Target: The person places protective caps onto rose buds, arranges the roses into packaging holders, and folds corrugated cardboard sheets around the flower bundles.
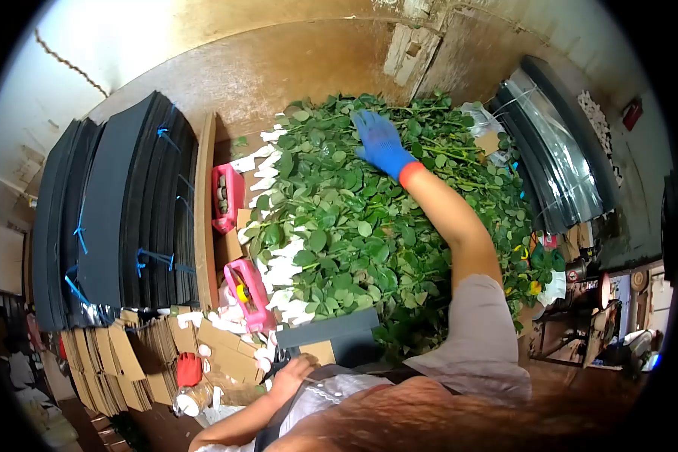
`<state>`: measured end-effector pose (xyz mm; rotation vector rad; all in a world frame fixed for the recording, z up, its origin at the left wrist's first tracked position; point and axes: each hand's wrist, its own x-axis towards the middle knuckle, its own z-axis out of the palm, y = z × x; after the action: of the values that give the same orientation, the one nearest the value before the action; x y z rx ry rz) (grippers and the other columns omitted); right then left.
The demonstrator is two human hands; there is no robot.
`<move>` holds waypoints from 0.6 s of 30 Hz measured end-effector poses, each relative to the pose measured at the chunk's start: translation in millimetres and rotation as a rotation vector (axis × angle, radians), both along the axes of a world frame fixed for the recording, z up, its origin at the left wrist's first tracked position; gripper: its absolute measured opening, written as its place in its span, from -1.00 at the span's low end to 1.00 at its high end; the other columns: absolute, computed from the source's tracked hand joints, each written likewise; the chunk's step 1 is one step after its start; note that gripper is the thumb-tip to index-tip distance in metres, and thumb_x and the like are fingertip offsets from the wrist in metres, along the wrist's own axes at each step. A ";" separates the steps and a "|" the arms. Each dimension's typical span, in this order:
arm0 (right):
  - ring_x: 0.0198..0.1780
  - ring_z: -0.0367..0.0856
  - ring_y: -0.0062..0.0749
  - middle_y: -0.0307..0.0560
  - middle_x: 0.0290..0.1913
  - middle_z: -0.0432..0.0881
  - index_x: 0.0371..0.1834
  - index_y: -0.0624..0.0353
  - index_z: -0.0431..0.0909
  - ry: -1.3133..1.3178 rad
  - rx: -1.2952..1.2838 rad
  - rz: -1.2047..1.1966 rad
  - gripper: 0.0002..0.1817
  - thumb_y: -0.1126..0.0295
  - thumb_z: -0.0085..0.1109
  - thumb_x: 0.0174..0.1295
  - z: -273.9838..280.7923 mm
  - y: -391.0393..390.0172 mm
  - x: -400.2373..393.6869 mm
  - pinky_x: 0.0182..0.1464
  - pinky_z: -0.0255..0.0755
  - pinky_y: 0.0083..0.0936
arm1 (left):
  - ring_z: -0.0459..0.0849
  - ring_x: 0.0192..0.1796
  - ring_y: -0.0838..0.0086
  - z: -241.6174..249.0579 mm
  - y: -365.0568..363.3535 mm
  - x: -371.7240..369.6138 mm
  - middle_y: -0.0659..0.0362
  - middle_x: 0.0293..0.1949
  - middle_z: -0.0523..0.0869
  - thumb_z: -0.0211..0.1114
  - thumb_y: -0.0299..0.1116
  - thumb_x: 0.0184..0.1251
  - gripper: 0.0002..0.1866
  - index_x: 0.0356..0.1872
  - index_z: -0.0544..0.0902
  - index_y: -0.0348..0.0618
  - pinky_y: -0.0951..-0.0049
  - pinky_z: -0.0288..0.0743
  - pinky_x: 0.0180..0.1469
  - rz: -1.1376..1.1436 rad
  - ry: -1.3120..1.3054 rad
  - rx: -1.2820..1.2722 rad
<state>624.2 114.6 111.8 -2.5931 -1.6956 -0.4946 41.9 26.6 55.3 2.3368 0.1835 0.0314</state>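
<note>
Hair: a blur of the wearer's own hair (pixel 429 418) fills the bottom edge, nearest the lens.
Left hand: bare (pixel 294 373), low at the body, fingers curled at the near edge of a dark sheet (pixel 331 331); whether it grips it I cannot tell.
Right hand: in a blue glove (pixel 380 143), arm stretched far out, fingers spread flat on the far side of the stems (pixel 354 226).
Stems: one big leafy heap on the table (pixel 279 68), white wrapped ends toward the left, a few yellow blooms (pixel 533 285) at the right.
Done, as I judge: no finished bundle shows; the heap looks whole.
Left: sorting or pulling stems out of the heap.
Nearby: two pink tools (pixel 250 290), black sheets (pixel 128 203) tied in blue, folded cardboard (pixel 128 361).
</note>
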 end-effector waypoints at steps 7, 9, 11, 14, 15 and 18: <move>0.65 0.02 0.07 0.11 0.67 0.01 0.72 -0.15 -0.22 -0.060 -0.395 -0.276 0.21 0.18 0.49 0.11 -62.4 115.3 81.1 0.59 -0.02 0.01 | 0.63 0.26 0.19 -14.7 -4.3 -11.4 0.10 0.24 0.63 0.14 -0.46 0.37 -0.56 0.27 0.59 -0.07 0.35 0.57 0.23 0.157 0.227 -0.171; 0.67 -0.05 0.07 0.10 0.69 -0.06 0.73 -0.22 -0.27 0.000 -0.419 -0.310 0.22 0.22 0.47 0.13 -82.1 123.7 87.4 0.60 -0.04 0.02 | 0.64 0.25 0.18 -31.8 -9.2 -22.1 0.10 0.28 0.60 0.14 -0.47 0.40 -0.56 0.30 0.58 -0.01 0.35 0.58 0.20 0.189 0.307 -0.202; 0.51 0.30 0.00 0.07 0.51 0.32 0.64 -0.25 0.09 -0.045 -0.423 -0.282 -0.18 0.31 0.24 0.33 -91.4 121.7 86.3 0.47 0.21 -0.07 | 0.64 0.25 0.17 -28.0 -11.4 -22.9 0.09 0.29 0.60 0.13 -0.46 0.43 -0.56 0.30 0.58 0.02 0.34 0.59 0.19 0.220 0.425 -0.288; 0.03 0.72 -0.13 -0.08 0.04 0.71 0.25 -0.25 0.57 -0.043 -0.412 -0.161 -0.62 0.39 -0.03 0.46 -102.9 121.8 97.1 0.10 0.53 -0.19 | 0.64 0.25 0.17 -17.2 -9.7 -14.7 0.13 0.31 0.59 0.15 -0.48 0.42 -0.57 0.30 0.59 0.02 0.35 0.60 0.16 0.230 0.360 -0.253; 0.01 0.72 -0.12 -0.08 0.02 0.71 0.22 -0.25 0.58 -0.043 -0.344 -0.144 -0.63 0.39 -0.01 0.44 -100.6 122.6 101.6 0.06 0.54 -0.18 | 0.64 0.26 0.17 -10.6 -7.8 -10.4 0.15 0.31 0.59 0.16 -0.48 0.42 -0.57 0.29 0.59 0.01 0.36 0.60 0.16 0.234 0.353 -0.250; -0.04 0.71 -0.11 -0.09 -0.05 0.69 0.13 -0.23 0.60 -0.078 -0.106 -0.093 -0.67 0.40 0.06 0.35 -74.9 109.5 108.0 -0.05 0.54 -0.17 | 0.62 0.27 0.34 -28.2 -10.9 -19.0 0.24 0.21 0.65 0.20 -0.50 0.32 -0.61 0.17 0.67 -0.04 0.43 0.60 0.18 0.123 0.243 -0.048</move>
<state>732.2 224.1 36.9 -2.7730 -1.6745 -0.5291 22.9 15.7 27.2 2.2746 0.4432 -0.1950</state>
